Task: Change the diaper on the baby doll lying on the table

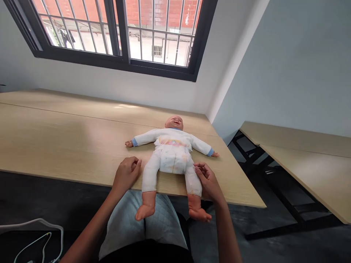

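Note:
A baby doll in white clothes with blue cuffs lies on its back on the wooden table, arms spread, head toward the window. Its bare feet hang over the table's near edge. My left hand rests on the table just left of the doll's leg, fingers curled together with nothing visible in them. My right hand lies against the doll's other leg, its fingers bent and touching the white trouser fabric near the hip.
A second wooden table on a black frame stands to the right across a gap of dark floor. A barred window fills the wall behind. White cables lie at the lower left. My lap is covered by pale quilted fabric.

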The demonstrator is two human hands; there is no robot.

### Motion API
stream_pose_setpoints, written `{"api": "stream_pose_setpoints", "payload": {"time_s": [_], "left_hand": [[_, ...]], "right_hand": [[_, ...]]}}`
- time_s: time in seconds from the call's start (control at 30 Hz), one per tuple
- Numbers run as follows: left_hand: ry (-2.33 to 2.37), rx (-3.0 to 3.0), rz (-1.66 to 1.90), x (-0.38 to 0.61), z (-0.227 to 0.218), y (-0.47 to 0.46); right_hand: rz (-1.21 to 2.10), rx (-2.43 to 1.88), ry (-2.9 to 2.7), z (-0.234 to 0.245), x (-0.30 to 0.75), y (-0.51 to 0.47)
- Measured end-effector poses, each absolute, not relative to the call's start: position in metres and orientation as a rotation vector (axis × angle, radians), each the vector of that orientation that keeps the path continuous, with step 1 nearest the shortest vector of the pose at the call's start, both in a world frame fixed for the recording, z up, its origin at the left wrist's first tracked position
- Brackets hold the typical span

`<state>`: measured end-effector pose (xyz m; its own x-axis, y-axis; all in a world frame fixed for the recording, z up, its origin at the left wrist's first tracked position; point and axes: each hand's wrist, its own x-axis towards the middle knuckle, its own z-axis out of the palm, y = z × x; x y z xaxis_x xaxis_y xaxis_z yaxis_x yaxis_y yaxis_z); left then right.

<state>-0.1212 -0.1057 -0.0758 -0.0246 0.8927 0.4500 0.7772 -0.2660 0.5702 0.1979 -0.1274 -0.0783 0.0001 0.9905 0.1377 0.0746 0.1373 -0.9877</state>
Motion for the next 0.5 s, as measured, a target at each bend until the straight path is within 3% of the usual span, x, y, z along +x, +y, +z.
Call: {"api": "stream_pose_setpoints", "payload": {"time_s": [0.5], "left_hand": [[1.701,2.167,1.099,-0.1212,-0.0743,-0.1087]], "right_hand": [[1.004,-1.214,-1.312,-0.0793,0.1975,-0.1265]]}}
